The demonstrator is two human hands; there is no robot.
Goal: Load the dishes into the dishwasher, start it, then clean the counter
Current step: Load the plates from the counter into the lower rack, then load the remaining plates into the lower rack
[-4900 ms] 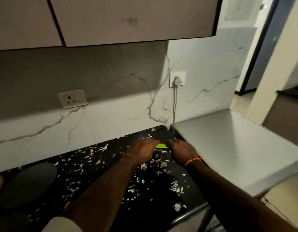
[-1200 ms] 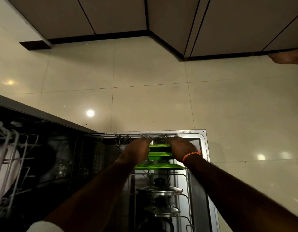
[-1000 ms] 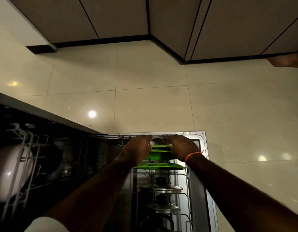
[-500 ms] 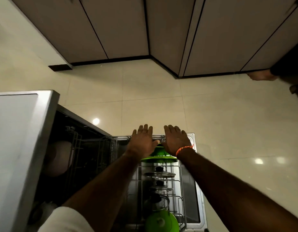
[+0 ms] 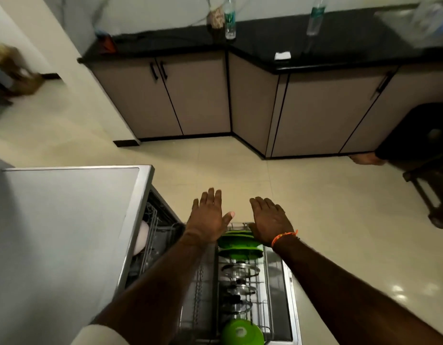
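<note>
Reaching flat-fingered, left hand (image 5: 208, 216) and right hand (image 5: 269, 221) hover empty-gripped over the rack (image 5: 240, 270).

Cream floor tiles (image 5: 315, 195) fill the middle of the room. At twelve o'clock, beige base cabinets (image 5: 200, 95) with black handles run along the far wall and turn a corner. Two clear plastic bottles (image 5: 230, 21) stand well apart on the black top above them, with a small white square (image 5: 282, 56) lying between. At three o'clock, a dark seat (image 5: 427, 135) stands beside a bare foot (image 5: 365, 159).
</note>
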